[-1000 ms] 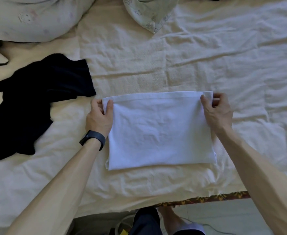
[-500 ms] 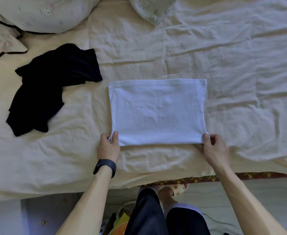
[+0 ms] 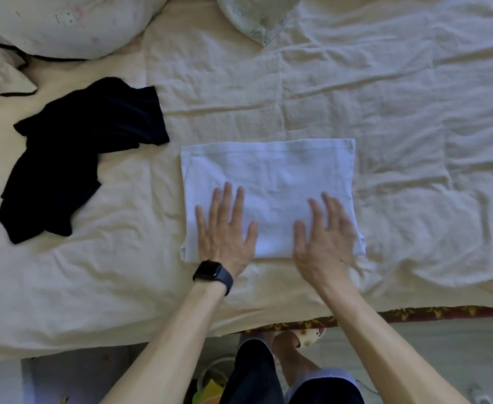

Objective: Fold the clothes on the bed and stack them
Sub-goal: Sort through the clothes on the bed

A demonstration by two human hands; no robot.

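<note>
A white garment [image 3: 268, 170], folded into a flat rectangle, lies in the middle of the cream bed sheet [image 3: 385, 97]. My left hand [image 3: 225, 228], with a dark watch on its wrist, lies flat on the garment's near left part, fingers spread. My right hand [image 3: 325, 237] presses flat on the near right part, slightly blurred. A crumpled black garment [image 3: 73, 153] lies unfolded to the left, apart from both hands.
Pillows [image 3: 64, 21] sit at the far left and a patterned pillow corner [image 3: 257, 16] at the top centre. The bed's near edge with a patterned trim [image 3: 414, 313] runs below my arms. My legs and a sandalled foot stand on the floor beneath.
Both hands let go of the white garment's near corners and now lie flat on top of it. Earlier they had held its far corners.
</note>
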